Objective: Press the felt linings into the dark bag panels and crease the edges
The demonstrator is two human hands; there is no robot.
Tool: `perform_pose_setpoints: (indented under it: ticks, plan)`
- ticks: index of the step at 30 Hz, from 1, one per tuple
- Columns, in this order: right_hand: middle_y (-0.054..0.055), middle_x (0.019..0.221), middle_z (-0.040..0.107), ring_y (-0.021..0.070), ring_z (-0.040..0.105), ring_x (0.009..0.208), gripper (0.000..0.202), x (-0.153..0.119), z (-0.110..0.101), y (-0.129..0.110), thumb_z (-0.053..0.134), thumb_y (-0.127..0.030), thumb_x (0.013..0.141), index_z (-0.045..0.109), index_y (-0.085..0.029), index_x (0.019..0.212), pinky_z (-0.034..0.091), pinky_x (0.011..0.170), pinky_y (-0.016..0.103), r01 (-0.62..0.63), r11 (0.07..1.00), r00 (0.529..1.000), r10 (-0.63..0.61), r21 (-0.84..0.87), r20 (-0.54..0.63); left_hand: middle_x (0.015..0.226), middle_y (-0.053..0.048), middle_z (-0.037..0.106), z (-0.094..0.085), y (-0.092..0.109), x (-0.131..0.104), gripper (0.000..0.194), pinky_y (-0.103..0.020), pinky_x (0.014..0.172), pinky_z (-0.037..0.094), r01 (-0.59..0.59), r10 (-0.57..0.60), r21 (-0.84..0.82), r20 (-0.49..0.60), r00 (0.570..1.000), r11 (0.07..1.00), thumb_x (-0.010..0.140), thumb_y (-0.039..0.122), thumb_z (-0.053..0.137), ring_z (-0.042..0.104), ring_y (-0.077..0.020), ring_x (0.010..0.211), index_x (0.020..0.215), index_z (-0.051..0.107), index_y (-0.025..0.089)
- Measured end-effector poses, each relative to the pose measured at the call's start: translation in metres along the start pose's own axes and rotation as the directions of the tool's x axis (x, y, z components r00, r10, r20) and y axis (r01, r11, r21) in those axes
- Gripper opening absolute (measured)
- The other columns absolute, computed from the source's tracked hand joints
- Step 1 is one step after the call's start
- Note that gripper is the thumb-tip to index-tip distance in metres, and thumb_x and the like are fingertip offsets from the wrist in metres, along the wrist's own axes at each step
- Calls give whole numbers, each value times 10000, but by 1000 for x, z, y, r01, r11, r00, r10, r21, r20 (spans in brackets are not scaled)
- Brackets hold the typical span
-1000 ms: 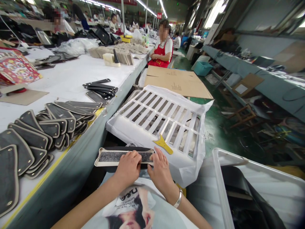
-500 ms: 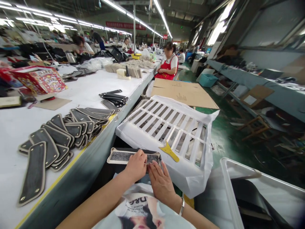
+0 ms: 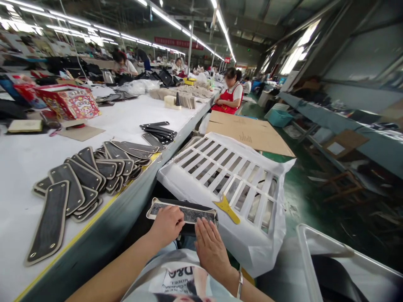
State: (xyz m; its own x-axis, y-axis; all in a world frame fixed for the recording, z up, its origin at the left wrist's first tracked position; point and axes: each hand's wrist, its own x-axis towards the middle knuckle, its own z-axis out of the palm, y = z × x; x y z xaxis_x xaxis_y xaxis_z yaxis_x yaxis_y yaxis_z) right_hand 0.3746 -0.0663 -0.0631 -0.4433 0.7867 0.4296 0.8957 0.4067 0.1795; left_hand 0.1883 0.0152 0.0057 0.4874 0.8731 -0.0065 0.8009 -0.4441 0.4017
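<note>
A dark strip-shaped piece with a pale edge point(image 3: 189, 214) lies across my lap, in front of my body. My left hand point(image 3: 168, 224) rests on its middle with the fingers curled together; what they grip, if anything, is hidden. Flat on the right end of the piece lies my right hand point(image 3: 211, 243), its fingers stretched out. Just beyond, a yellow forked tool point(image 3: 227, 209) sits on the white slatted rack point(image 3: 248, 247). To the left, a heap of dark pieces with pale edges and metal studs point(image 3: 80, 174) covers part of the white table point(image 3: 15, 167).
Thin black strips point(image 3: 159, 131) and a patterned red box point(image 3: 67, 102) are on the table. Cardboard point(image 3: 248, 132) lies beyond the rack. A white bin point(image 3: 302, 247) stands at the lower right. A person in a red apron point(image 3: 228, 98) sits farther back.
My left hand has moved left along the piece, away from my right hand. My right hand now lies flatter on the right end. The view has shifted slightly.
</note>
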Motion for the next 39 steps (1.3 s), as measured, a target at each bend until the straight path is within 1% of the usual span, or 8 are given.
perform_pose_setpoints:
  ticks: [4,7,12,15,17,25,32,39]
  plan:
    - [162,1354,504,273,383,1294,451,13,7,-9,520,-309,875,562,-42,1235,134,1144,394,6,1000,1000,-6,23,-27,890,-37,624,3,9,1,151,-373,747,360,49,-48,74,-7,999,996,854,221,495,540,-231,916,741,591,191]
    - [200,1338,506,305,379,1299,507,22,12,-17,544,-364,856,548,-20,1229,166,1125,407,24,999,998,-21,41,-60,941,-65,620,0,7,1,132,-394,781,375,68,-69,93,5,998,993,863,210,469,539,-247,943,820,591,182]
    - [231,1366,464,337,381,1298,623,37,13,-23,542,-469,857,502,-3,1269,202,1099,425,86,996,996,-86,28,-29,1042,-45,583,-29,-37,-9,115,-373,831,380,59,-60,-12,-87,994,998,827,231,556,522,-223,987,936,573,198]
    - [233,1357,473,338,400,1285,640,44,11,-24,520,-497,867,498,0,1269,205,1093,425,103,994,994,-102,29,-36,1022,-16,595,-42,-64,-17,78,-380,863,358,6,-8,-86,-26,1000,996,837,288,580,509,-216,1014,826,613,218]
    - [239,1353,475,340,415,1273,658,49,10,-25,507,-519,869,497,5,1266,213,1087,423,115,993,993,-114,33,-41,999,-5,606,-42,-71,-20,102,-383,870,344,-19,19,-111,-6,1000,994,835,300,597,511,-209,1004,780,633,222]
    - [244,1347,479,349,422,1266,682,61,16,-30,488,-535,879,474,20,1277,250,1070,425,144,989,989,-143,40,-24,969,-19,617,-24,-69,-14,139,-398,856,332,25,-32,-77,-91,995,997,851,250,571,514,-203,951,731,598,186]
    - [256,1365,453,357,391,1289,709,73,21,-39,512,-539,867,461,28,1290,261,1067,435,150,985,989,-149,80,-16,974,-55,595,-21,-67,-14,111,-415,855,354,119,-121,-28,-97,988,993,845,213,528,502,-238,968,757,583,173]
    - [268,1420,371,380,327,1328,748,99,21,-54,548,-528,844,431,35,1323,238,1088,453,146,980,985,-157,132,76,971,-69,598,-27,-72,-11,122,-437,848,385,123,-126,-40,-83,989,992,819,221,526,519,-257,952,712,564,177]
